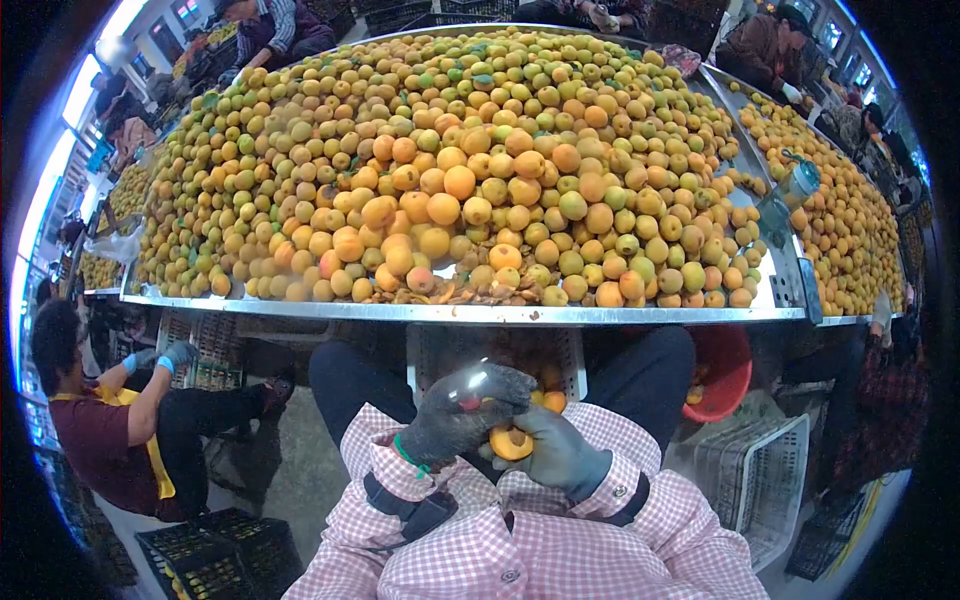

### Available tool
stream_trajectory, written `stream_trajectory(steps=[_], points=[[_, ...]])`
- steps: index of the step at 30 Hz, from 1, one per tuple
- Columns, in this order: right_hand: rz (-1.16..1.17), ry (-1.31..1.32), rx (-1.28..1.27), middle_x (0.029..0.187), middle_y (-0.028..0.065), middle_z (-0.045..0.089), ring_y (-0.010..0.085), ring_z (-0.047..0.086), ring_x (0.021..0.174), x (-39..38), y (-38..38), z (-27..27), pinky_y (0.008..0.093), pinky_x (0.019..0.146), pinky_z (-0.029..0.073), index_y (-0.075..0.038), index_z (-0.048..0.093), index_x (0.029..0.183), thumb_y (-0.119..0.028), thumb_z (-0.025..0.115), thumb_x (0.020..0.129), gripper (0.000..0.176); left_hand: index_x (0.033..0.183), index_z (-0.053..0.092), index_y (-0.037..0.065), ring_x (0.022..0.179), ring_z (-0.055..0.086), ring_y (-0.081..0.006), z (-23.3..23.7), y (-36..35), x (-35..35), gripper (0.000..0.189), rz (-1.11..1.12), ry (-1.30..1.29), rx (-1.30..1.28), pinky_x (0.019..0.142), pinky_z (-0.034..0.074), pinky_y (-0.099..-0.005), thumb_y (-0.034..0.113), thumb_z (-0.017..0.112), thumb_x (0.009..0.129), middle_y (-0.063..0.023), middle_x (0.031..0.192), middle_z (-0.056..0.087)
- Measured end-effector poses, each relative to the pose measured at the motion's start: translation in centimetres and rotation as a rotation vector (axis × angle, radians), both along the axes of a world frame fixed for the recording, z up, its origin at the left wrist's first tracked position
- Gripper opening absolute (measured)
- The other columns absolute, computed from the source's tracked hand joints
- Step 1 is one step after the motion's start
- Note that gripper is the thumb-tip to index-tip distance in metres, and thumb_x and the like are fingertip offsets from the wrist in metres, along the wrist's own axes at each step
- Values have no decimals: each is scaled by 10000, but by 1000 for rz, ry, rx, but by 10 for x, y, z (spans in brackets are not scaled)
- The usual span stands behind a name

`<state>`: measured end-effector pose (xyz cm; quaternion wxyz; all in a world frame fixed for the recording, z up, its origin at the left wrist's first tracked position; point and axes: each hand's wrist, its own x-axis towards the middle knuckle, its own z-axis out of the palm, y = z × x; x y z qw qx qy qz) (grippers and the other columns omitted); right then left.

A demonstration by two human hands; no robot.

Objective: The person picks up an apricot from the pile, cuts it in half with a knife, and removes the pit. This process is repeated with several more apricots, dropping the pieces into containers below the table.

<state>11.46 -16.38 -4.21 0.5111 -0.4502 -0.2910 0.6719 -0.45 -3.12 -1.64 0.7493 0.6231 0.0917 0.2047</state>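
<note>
The apricot (511, 442) sits below the near edge of the metal table (470, 314), over the person's lap, held between two grey-gloved hands. It is probably light and soft, with thin skin that bruises easily and flesh that turns slippery once juice gets out. It is best held by a gentle cupped grip around its sides, not a squeeze. It is nearly round, so it has little long axis. The slightly wider span runs left to right, and its orange face turns up toward the camera. The right hand (558, 455) is closed under it like a cup. The left hand (462, 408) is curled over its top, fingers bent onto it. Just under the table, beyond the hands, a crate (572, 362) holds more fruit. On the table a big heap of apricots (450, 170) rises.
</note>
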Motion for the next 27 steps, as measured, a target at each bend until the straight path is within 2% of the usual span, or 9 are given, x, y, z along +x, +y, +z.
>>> stream_trajectory(steps=[3,6,9,16,19,21,22,25,27], points=[[-30,530,-359,1114,108,577,230,598,988,0,3,-1,366,802,520,-48,486,1190,-256,435,940,329,1066,595,-14,1069,547,-228,5,1,1,245,-19,-7,-73,928,444,-350,33,614,826,-141,1142,581],[46,190,6,1118,99,566,217,554,1053,-15,1,-39,327,882,456,-51,478,1199,-65,656,768,466,1098,576,-16,1060,552,-229,3,-2,1,274,-100,13,-240,912,456,-347,60,616,838,-140,1147,577],[49,-38,105,1118,90,560,203,580,998,-18,2,-57,344,860,498,-59,477,1203,-302,473,931,366,1126,560,-11,1055,556,-232,8,-1,-1,315,-178,-15,-182,895,467,-340,90,629,835,-142,1157,569],[-28,79,170,1158,80,538,194,546,1042,-16,2,5,331,908,459,-63,474,1210,-234,488,924,333,1113,568,-4,1036,571,-241,16,2,-2,315,-84,0,13,880,473,-338,109,641,828,-144,1134,580],[-55,379,159,1191,84,518,187,518,1092,-12,3,1,321,948,436,-62,452,1235,-81,535,888,358,1101,575,-3,1010,579,-239,14,1,4,308,-80,-72,40,865,476,-343,118,644,826,-139,1099,591],[-134,1190,-207,1199,87,508,179,502,1114,-11,5,-7,310,957,433,-65,436,1250,3,561,850,424,1098,576,-4,995,583,-244,20,4,9,321,-252,-117,158,860,471,-351,132,653,818,-140,1093,590],[-77,753,2,1203,99,514,204,502,1123,-14,4,-6,323,953,422,-39,439,1264,-208,418,946,361,1087,577,-7,983,588,-247,17,1,7,338,-250,-97,68,851,471,-355,166,663,809,-142,1083,596],[-31,-55,355,1195,92,518,208,512,1110,-14,6,12,340,965,412,-36,451,1248,-154,460,925,343,1073,584,4,984,594,-251,25,5,11,344,-309,-127,145,862,468,-357,230,647,821,-145,1070,606],[-46,272,147,1191,87,520,203,516,1103,-14,-1,12,338,967,410,-33,456,1236,-108,483,909,336,1069,584,4,992,594,-249,42,0,12,371,-220,-94,194,869,465,-355,273,641,820,-147,1068,605]])
